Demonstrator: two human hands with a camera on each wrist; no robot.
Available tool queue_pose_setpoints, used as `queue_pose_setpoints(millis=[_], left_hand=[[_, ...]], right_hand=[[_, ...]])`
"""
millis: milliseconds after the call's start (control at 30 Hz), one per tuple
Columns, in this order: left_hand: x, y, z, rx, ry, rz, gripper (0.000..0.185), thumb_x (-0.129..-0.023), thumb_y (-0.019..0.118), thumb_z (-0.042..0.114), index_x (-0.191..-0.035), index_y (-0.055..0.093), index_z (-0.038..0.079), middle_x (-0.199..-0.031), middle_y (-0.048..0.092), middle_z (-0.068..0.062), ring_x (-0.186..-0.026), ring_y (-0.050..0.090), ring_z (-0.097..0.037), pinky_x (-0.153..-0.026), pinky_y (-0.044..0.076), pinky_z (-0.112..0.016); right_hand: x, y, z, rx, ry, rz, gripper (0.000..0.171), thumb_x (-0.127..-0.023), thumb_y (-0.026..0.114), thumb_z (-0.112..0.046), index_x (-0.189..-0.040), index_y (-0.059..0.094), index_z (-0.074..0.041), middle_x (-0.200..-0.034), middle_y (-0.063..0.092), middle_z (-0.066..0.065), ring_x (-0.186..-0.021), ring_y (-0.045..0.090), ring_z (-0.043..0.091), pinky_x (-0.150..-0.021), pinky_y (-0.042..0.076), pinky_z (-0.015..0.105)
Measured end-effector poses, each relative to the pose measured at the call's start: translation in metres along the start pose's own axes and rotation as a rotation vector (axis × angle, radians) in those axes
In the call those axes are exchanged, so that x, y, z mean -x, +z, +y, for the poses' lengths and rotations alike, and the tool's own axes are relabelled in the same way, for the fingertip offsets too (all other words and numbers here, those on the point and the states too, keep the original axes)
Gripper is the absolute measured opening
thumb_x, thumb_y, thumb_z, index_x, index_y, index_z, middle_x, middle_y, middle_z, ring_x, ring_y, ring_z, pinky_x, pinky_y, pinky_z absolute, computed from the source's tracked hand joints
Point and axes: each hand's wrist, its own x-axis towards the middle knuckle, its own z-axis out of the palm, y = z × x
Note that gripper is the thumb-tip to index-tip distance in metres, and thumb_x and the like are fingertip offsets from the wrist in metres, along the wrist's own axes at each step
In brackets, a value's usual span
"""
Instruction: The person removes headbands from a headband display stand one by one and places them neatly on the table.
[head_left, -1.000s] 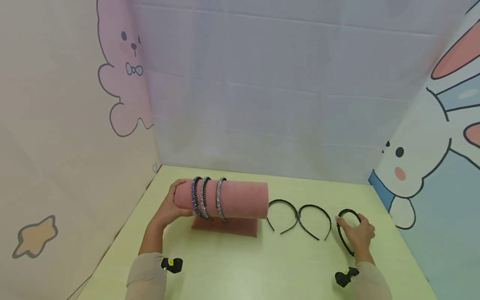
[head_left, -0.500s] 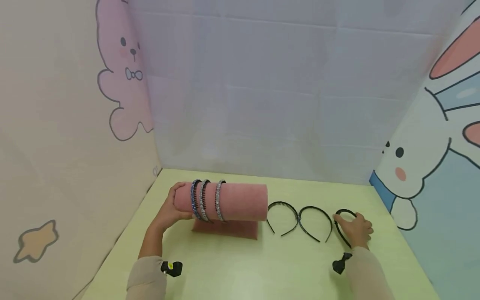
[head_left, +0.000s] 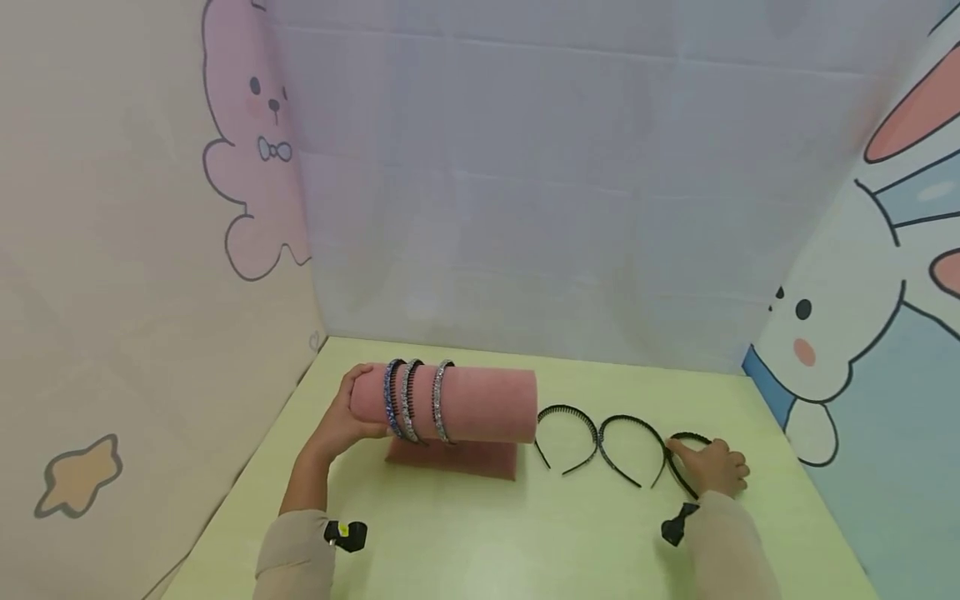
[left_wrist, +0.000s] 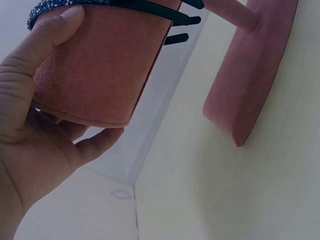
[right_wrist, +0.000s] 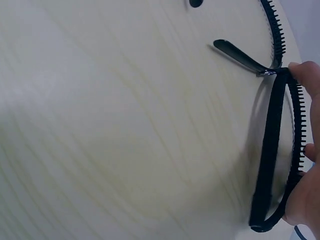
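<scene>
- Ctr-left of frame: pink roll on pink base; three glitter hbands around its left half.
- Left end of roll: L hand, fingers curled round it, thumb tip at nearest glitter hband.
- Lower right: R hand, thumb & fingers pinching blk hband; clearance off table can't tell.
- Right of ctr, betw. roll & R hand: dark hband A, dark hband B, flat, touching.

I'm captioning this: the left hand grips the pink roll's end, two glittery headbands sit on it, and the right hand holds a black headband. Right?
Not two: the head view shows three glittery headbands on the pink roll. The left hand grips its end; the right hand holds a black headband.
</scene>
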Motion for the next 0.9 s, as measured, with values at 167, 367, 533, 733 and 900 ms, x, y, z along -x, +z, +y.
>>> queue_pose_setpoints(millis=[167, 367, 533, 733, 900], left_hand=[[-0.003, -0.001, -0.013, -0.006, 0.009, 0.002, 0.108, -0.056, 0.085, -0.006, -0.140, 0.025, 0.025, -0.136, 0.034, -0.013, -0.110, 0.043, -0.037, -0.078, 0.047, -0.041], [-0.003, -0.002, -0.015, -0.009, 0.021, 0.011, 0.108, -0.056, 0.085, -0.006, -0.140, 0.026, 0.026, -0.136, 0.033, -0.013, -0.110, 0.042, -0.038, -0.077, 0.047, -0.042], [-0.003, -0.002, -0.013, -0.027, -0.003, 0.013, 0.108, -0.057, 0.086, -0.006, -0.140, 0.024, 0.026, -0.137, 0.033, -0.013, -0.111, 0.042, -0.037, -0.079, 0.046, -0.040], [0.003, -0.001, 0.006, -0.021, 0.008, 0.007, 0.104, -0.059, 0.082, -0.011, -0.141, 0.023, 0.016, -0.137, 0.032, -0.019, -0.110, 0.041, -0.039, -0.079, 0.045, -0.041], [0.005, 0.002, 0.015, -0.001, -0.021, -0.001, 0.103, -0.059, 0.079, -0.014, -0.140, 0.024, 0.017, -0.136, 0.032, -0.018, -0.109, 0.042, -0.039, -0.076, 0.047, -0.040]], right_hand=[[0.001, 0.004, 0.006, 0.023, -0.013, -0.005, 0.111, -0.072, 0.057, -0.071, -0.125, 0.027, 0.021, -0.115, 0.021, 0.049, -0.105, 0.022, 0.061, -0.080, 0.021, 0.068], [0.003, -0.002, 0.007, 0.023, -0.078, -0.067, 0.115, -0.076, 0.053, -0.072, -0.133, 0.016, 0.020, -0.122, 0.014, 0.051, -0.110, 0.014, 0.066, -0.082, 0.014, 0.072], [0.007, -0.008, 0.009, 0.021, -0.105, -0.103, 0.118, -0.078, 0.053, -0.069, -0.140, -0.001, 0.015, -0.133, 0.002, 0.049, -0.117, 0.003, 0.067, -0.086, 0.009, 0.074], [0.011, -0.011, 0.007, 0.053, -0.099, -0.098, 0.113, -0.076, 0.056, -0.068, -0.135, 0.016, 0.020, -0.128, 0.012, 0.050, -0.112, 0.013, 0.065, -0.084, 0.017, 0.072], [0.010, -0.013, 0.008, 0.096, -0.089, -0.116, 0.111, -0.078, 0.055, -0.068, -0.131, 0.019, 0.022, -0.125, 0.014, 0.050, -0.111, 0.016, 0.064, -0.083, 0.019, 0.071]])
